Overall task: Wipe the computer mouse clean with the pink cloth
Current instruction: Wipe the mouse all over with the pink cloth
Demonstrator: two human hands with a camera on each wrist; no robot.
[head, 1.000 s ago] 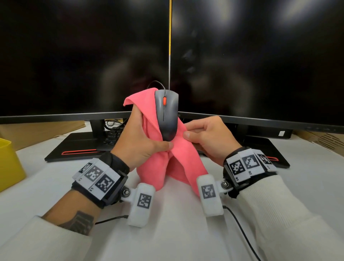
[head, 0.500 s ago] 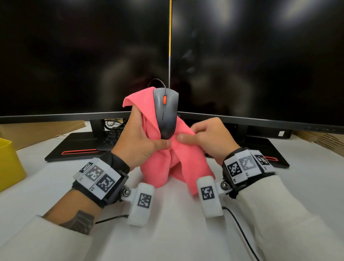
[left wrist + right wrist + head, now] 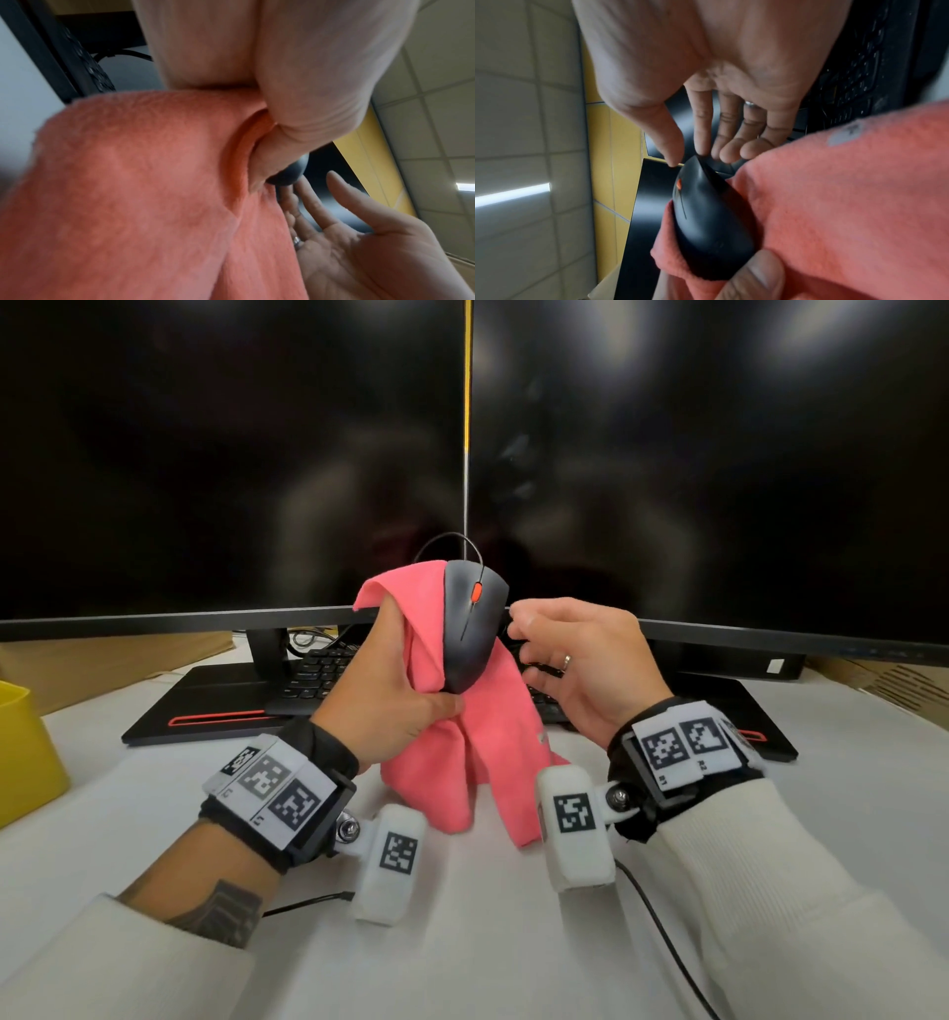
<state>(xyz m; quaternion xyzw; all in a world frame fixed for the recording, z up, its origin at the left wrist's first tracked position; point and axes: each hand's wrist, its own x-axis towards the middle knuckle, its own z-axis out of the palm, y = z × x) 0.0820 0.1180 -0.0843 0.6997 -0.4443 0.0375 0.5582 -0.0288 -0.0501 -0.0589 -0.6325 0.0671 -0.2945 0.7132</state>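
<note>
Desk w/ white top (image 3: 462, 942), two dark monitors (image 3: 231, 454) behind. I take the mouse (image 3: 470, 629) as my landmark: it's held up off the desk, nose up, just in front of the monitors' lower edge. Pink cloth (image 3: 452, 762) is wrapped behind and left of it, tail hanging below to the desk. My left hand (image 3: 390, 701) is curled round cloth + mouse, thumb pressed at the tail end. Right hand (image 3: 575, 660) sits just right of the mouse, fingers loose and spread, holding nothing; fingertips (image 3: 729, 154) near the nose, can't tell if touching. Keyboard (image 3: 318, 675) lies behind and below.

Handling, my guess: mouse is light, hard, smooth shell, so prob slippery bare; best taken by the sides w/ cloth between. Cloth is soft, limp, grippy. Cable (image 3: 452, 541) loops off the nose and may tug.
</note>
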